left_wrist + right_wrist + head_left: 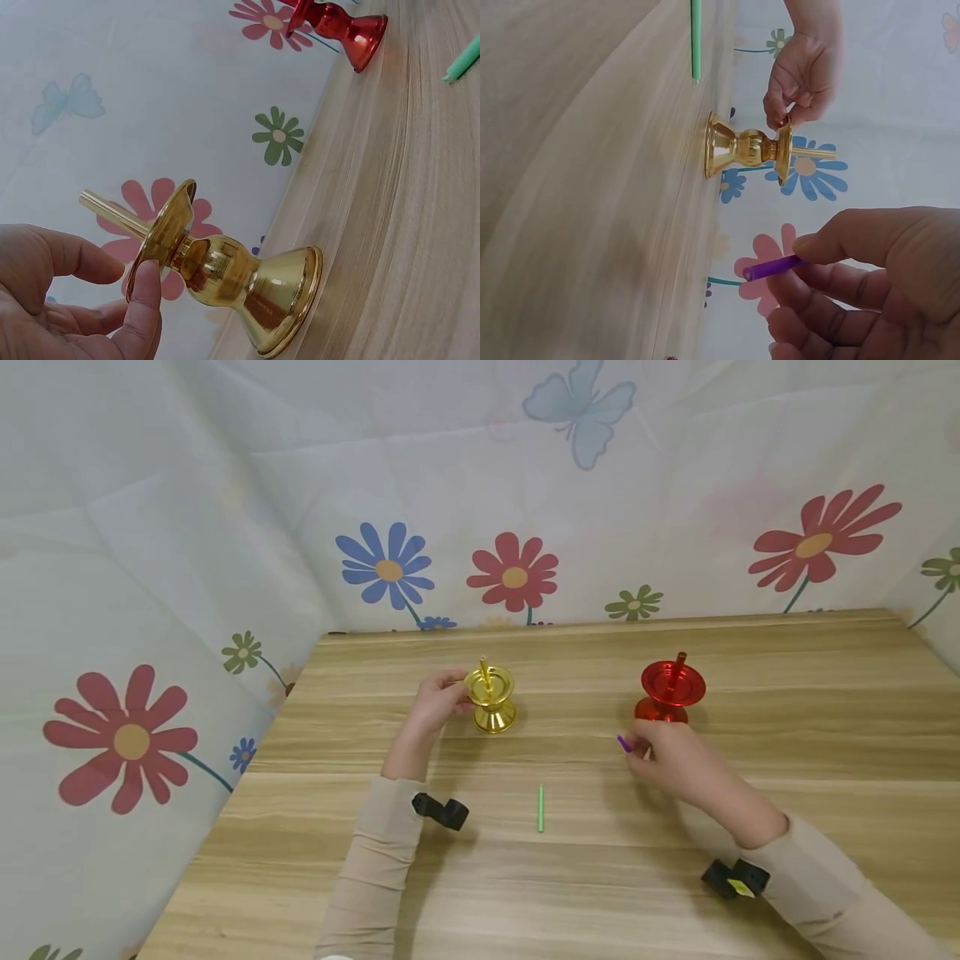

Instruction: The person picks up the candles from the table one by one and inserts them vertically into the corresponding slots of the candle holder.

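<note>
A gold candle holder point(491, 697) point(225, 270) point(746, 148) stands left of centre on the wooden table point(600, 885), with a yellow candle point(484, 670) point(112, 212) upright in it. My left hand point(435, 702) point(67, 300) point(802, 75) pinches the rim of its dish. A red candle holder point(670, 691) point(341, 26) with a red candle point(679, 662) stands to the right. Just in front of it, my right hand point(667, 760) point(870, 285) pinches a thin purple candle point(624, 743) point(769, 268) above the table. A green candle point(540, 808) point(696, 37) lies between my arms.
A flower-printed cloth point(225, 527) closes in the table at the back and on both sides. Black wrist cameras point(442, 811) point(735, 878) sit on both forearms. Bare wood stretches along the front of the table.
</note>
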The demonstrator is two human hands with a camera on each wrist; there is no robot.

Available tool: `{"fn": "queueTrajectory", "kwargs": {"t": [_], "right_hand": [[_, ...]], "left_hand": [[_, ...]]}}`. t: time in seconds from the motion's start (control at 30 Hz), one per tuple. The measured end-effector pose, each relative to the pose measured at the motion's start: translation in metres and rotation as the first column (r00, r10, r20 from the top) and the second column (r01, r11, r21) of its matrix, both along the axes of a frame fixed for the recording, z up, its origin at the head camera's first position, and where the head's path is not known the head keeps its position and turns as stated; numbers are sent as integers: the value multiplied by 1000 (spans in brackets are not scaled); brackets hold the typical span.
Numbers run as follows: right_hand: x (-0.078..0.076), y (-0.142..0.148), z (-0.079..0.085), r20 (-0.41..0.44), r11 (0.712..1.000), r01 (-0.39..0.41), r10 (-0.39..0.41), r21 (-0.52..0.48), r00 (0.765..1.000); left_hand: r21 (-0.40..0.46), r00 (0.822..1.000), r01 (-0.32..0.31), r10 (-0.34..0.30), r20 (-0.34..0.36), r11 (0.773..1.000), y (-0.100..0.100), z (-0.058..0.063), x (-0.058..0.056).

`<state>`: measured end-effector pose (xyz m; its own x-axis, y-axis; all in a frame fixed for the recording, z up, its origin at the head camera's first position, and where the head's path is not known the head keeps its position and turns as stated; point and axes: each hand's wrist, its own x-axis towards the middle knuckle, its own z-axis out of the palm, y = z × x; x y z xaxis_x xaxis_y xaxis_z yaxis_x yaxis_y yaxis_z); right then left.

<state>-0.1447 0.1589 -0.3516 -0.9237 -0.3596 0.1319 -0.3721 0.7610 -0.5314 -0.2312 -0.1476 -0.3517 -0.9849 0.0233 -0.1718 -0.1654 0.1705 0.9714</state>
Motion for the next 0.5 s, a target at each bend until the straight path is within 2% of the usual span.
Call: {"fn": "queueTrajectory", "kwargs": {"t": [0.17, 0.5], "right_hand": [[-4, -3, 1, -54, 999, -6, 4, -51, 999], [-10, -6, 1, -78, 994, 12, -21, -105, 997]], "left_hand": [[10, 1000, -2, 2, -4, 1000, -1, -1, 0], [47, 999, -7, 5, 32, 999, 0, -2, -2]]}}
